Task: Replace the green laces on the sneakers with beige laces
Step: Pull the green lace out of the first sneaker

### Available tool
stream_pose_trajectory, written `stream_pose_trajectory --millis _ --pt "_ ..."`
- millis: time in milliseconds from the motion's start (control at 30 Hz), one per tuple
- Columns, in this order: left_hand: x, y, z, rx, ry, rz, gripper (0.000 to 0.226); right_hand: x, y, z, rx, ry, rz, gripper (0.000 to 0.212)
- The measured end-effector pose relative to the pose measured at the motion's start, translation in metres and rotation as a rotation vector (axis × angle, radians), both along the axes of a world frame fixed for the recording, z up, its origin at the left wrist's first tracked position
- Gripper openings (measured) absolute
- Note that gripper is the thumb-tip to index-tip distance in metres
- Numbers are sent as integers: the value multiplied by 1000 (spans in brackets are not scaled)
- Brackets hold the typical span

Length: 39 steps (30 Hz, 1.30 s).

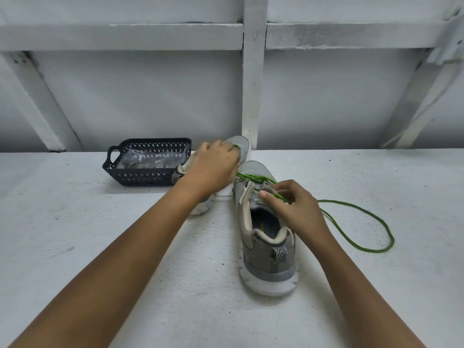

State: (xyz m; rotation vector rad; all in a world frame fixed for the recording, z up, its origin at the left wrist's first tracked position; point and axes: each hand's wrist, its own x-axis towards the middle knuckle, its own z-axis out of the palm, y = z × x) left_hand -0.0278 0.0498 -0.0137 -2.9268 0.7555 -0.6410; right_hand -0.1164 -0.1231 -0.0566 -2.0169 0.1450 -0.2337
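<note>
Near the tabletop's (100, 247) back edge, beside a dark basket (140, 177), the left hand (213, 167) curls its fingers over the far sneaker (242, 145). At centre, the right hand (296, 207) pinches the green lace (374, 250) above the near sneaker's (268, 249) tongue. The slack loops rightward from that pinch.

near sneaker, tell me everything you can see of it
The near sneaker is grey mesh with a white sole, beige collar lining and a chevron heel tab. It stands upright on the table, heel toward the camera. A green lace is in its eyelets, one end trailing right; the right hand pinches it at the tongue.
</note>
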Motion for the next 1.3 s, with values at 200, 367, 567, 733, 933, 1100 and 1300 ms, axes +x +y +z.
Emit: stream_pose_trajectory --millis 200,367,567,733,933,1100,1300 --pt "1 -9 -20 207 90 -6 26 0 -2 2 -27 17 43 28" --pt "-1 -6 -14 99 88 13 26 1 -3 2 -25 0 34 24" --pt "0 12 5 -191 -19 362 29 -1 -3 1 -17 -17 36 26" --pt "-1 4 -15 -48 -163 74 39 -1 -1 1 8 -17 39 25" --pt "-2 -11 -28 202 38 -22 26 -1 -1 1 -1 -35 29 27" --pt "-3 -6 -29 84 10 -15 25 -1 -1 0 -105 -125 -41 21" --pt "1 14 -17 -197 -126 290 23 -1 1 0 3 -110 -16 12"
